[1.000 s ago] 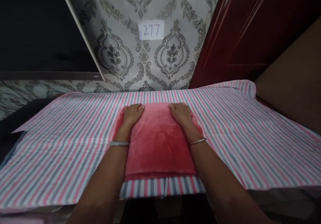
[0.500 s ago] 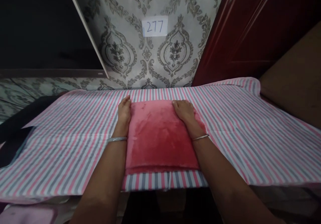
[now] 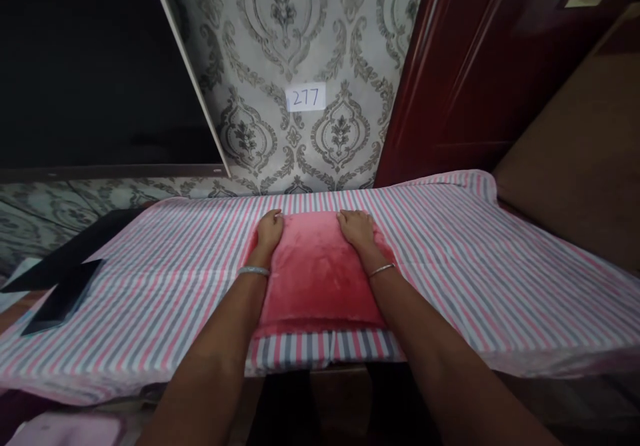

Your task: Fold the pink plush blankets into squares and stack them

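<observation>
A square, pinkish-red plush piece [image 3: 320, 273], like a cushion or a folded plush cloth, lies flat on a striped cloth [image 3: 190, 246]. My left hand [image 3: 271, 227] rests on its far left part, fingers lying on the pile, and some red shows to the left of the wrist. On the far right part lies my right hand [image 3: 356, 226], palm down with fingers extended toward the middle. A bracelet circles each wrist. Between the two hands the plush surface is slightly uneven, and a seam or fold runs along its near edge.
At the left end of the table lies a dark phone-like slab [image 3: 64, 297]. A large black screen [image 3: 95, 73] stands at the back left. Patterned wallpaper carries a paper marked 277 [image 3: 306, 97]. A dark red door or cabinet panel [image 3: 465, 73] rises at the back right.
My left hand has moved from beside the left edge onto the plush piece. The right hand stays on the far right part. The camera view has shifted upward.
</observation>
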The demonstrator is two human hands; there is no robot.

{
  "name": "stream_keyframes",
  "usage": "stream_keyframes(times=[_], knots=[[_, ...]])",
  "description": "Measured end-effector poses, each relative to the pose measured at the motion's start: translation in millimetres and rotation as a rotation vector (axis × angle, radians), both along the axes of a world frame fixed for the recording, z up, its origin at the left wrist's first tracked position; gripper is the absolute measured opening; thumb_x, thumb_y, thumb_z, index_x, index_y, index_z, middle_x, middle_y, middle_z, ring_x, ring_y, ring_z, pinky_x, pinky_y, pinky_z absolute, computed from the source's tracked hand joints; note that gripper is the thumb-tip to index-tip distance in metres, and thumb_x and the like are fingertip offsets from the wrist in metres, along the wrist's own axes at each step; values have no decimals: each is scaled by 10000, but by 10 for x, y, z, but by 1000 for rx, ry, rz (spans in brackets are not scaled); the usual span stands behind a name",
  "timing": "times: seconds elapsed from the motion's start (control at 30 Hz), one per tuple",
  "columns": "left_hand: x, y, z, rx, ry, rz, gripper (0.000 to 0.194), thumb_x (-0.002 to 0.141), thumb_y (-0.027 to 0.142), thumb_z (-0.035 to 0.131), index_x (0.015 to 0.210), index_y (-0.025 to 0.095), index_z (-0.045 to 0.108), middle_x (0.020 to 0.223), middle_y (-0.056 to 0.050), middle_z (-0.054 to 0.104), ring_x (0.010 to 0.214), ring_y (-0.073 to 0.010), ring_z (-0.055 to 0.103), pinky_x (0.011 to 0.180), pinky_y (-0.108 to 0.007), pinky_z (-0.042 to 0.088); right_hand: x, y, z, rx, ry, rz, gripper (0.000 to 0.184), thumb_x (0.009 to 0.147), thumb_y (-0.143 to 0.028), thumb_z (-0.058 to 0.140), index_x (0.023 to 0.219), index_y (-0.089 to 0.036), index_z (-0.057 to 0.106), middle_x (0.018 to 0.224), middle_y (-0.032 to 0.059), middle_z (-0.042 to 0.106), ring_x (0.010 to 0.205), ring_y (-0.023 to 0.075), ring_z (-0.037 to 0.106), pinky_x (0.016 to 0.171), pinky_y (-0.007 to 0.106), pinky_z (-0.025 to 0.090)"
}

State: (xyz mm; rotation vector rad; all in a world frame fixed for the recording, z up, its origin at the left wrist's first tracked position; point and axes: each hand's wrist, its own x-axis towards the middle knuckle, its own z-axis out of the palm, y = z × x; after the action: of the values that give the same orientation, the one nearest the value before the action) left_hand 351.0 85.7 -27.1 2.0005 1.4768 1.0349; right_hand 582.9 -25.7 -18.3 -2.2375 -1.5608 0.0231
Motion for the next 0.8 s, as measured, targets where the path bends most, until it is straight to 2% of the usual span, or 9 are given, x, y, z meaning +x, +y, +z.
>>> stream_keyframes(times=[0.13,0.2,0.27,0.37,0.43,0.5,0.6,0.8], knots=[[112,-124,239,0,107,-48,502,917,315,545,1357,97,650,1439,-209,624,1408,-332,532,1208,-472,374,-28,-125,210,3,2,27,538,1074,-379,297,1527,-170,499,1512,168,561,1403,315,473,1160,545,323],[149,-300,332,20,179,-105,560,917,354,577,1405,81,611,1509,-227,556,1475,-348,448,1238,-482,318,-51,-286,268,27,-27,80,558,1073,-400,301,1579,-202,429,1587,160,478,1462,329,407,1174,575,307],[161,-577,352,95,312,-205,615,942,415,562,1480,117,548,1589,-205,472,1532,-352,352,1267,-517,239,-74,-509,243,33,-72,160,560,1069,-439,328,1589,-253,422,1644,135,403,1505,352,344,1188,611,275],[135,-1081,221,214,532,-357,666,984,522,491,1579,230,430,1682,-136,342,1584,-364,212,1271,-609,126,-85,-864,67,1,-129,244,576,1050,-507,395,1586,-300,434,1681,103,344,1539,383,276,1212,645,202],[107,-1357,74,208,607,-398,669,991,565,465,1598,292,395,1705,-98,299,1594,-374,165,1260,-646,107,-76,-1039,-85,-19,-148,263,584,1043,-527,417,1584,-309,438,1679,92,351,1551,379,253,1226,654,154],[95,-1516,-63,181,652,-400,664,1000,578,439,1607,314,376,1718,-80,268,1597,-381,141,1254,-662,105,-64,-1134,-215,-17,-158,262,582,1043,-518,419,1584,-304,439,1679,85,350,1560,362,236,1235,650,130],[115,-1562,-170,174,684,-379,666,1017,568,404,1624,303,340,1732,-74,225,1603,-377,111,1257,-663,81,-67,-1160,-320,14,-165,242,579,1047,-490,417,1588,-287,434,1689,83,328,1567,353,218,1236,650,131],[140,-1513,-140,140,717,-386,683,1023,585,373,1636,291,310,1736,-76,201,1605,-377,94,1259,-661,83,-71,-1121,-280,49,-121,251,562,1030,-443,451,1565,-273,471,1673,83,362,1559,346,246,1233,647,163]])
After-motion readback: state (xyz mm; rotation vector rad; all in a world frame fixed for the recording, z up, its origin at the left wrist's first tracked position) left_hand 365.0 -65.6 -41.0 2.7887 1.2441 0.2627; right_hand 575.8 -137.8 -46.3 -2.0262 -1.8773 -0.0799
